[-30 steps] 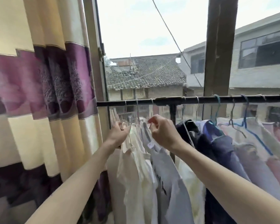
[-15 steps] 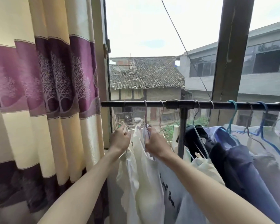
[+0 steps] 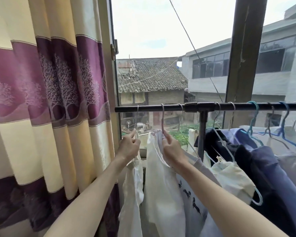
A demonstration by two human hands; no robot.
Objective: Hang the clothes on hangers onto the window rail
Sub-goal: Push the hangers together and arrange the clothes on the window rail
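The two pale cream garments, one (image 3: 132, 185) at the far left and one (image 3: 162, 177) beside it, hang from thin wire hangers whose hooks (image 3: 137, 110) and (image 3: 162, 108) sit over the black metal window rail (image 3: 161, 108). Compared with a second ago, the hooks are further apart, so spacing is judged to be the step in hand. The left hand (image 3: 129, 147) pinches the left hanger neck and the right hand (image 3: 172, 147) grips the pink one; the purple-banded curtain (image 3: 58, 91) hangs just beside, darker clothes (image 3: 263, 159) to the right.
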